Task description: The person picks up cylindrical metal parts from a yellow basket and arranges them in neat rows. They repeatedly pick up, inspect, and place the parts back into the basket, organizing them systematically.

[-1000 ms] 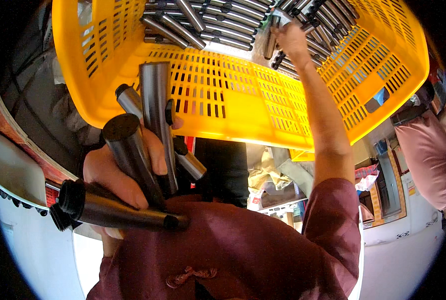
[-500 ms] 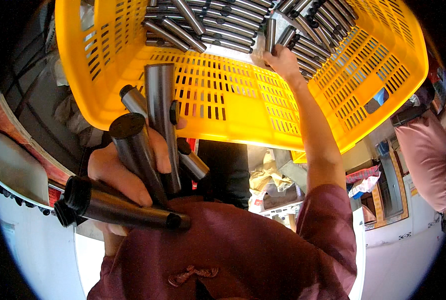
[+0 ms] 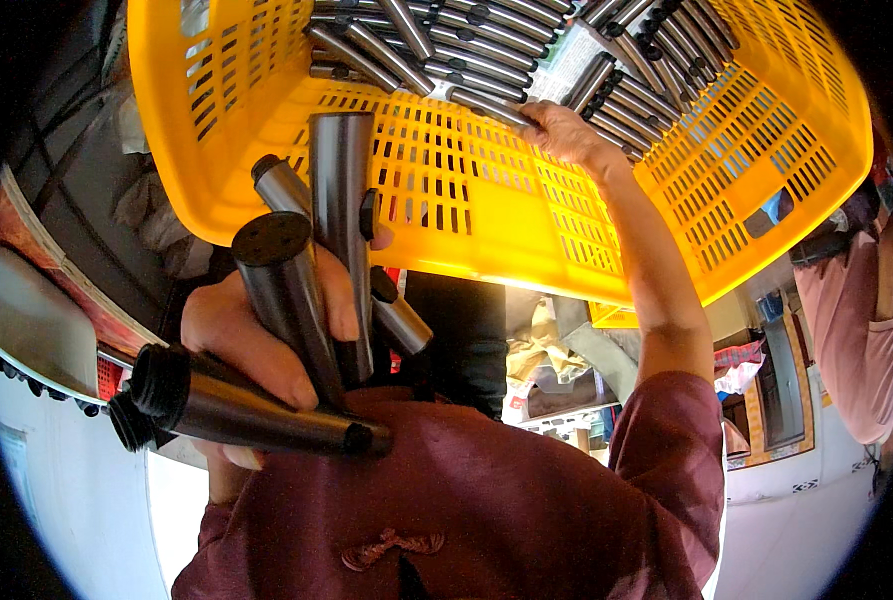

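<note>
My left hand [image 3: 224,318] is wrapped round several dark, shiny metal tubes [image 3: 341,200] with black end caps, fanned out in front of my chest. Some of these tubes have a small black knob on the side. At the near inside wall of a yellow slotted plastic basket [image 3: 506,275], my right hand [image 3: 566,135] pinches the right end of another metal tube [image 3: 488,104]. That tube lies lengthwise beside the rows of similar tubes [image 3: 481,55] in the basket. Its grasped end is partly covered by my fingers.
A printed paper sheet [image 3: 566,65] shows between two groups of tubes in the basket. At far right stands another person in pink clothing [image 3: 841,330]. A rounded pale tray-like thing [image 3: 36,310] is at the left, and cream cloth [image 3: 544,350] lies beyond the basket's near rim.
The tube in my right hand was upright and now lies flat by the near wall, pointing left. My right hand has shifted slightly; the left keeps its hold.
</note>
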`<state>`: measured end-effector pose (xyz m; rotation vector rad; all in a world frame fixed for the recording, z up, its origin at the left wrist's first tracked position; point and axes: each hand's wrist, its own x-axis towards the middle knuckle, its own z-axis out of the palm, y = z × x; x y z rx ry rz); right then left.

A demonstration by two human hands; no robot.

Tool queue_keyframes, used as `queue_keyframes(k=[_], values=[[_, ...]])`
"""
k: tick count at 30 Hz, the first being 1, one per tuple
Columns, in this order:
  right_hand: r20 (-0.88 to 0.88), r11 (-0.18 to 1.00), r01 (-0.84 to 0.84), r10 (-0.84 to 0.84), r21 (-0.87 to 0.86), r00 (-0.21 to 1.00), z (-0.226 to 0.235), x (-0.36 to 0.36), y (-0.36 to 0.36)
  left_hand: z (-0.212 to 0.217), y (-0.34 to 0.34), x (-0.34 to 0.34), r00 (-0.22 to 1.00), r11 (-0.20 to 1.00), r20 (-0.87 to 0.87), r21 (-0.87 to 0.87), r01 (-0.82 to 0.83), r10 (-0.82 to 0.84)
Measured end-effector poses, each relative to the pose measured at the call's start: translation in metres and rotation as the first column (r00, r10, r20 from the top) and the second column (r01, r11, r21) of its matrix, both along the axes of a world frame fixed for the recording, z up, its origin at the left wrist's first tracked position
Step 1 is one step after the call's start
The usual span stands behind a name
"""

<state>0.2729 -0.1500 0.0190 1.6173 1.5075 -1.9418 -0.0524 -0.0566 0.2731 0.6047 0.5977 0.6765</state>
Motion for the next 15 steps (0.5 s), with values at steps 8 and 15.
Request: queue_keyframes(k=[8, 15], values=[[0.475, 0.986, -0.055, 0.125, -0.158, 0.871, -0.007, -0.001, -0.013, -0.012, -0.005, -0.008, 1.0, 1.0, 0.025, -0.014, -0.017, 0.017], [0.443, 0.983, 0.137, -0.068, -0.126, 0.894, -0.004, -0.01, -0.002, -0.011, -0.001, -0.009, 1.0, 1.0, 0.023, -0.022, -0.015, 0.015]])
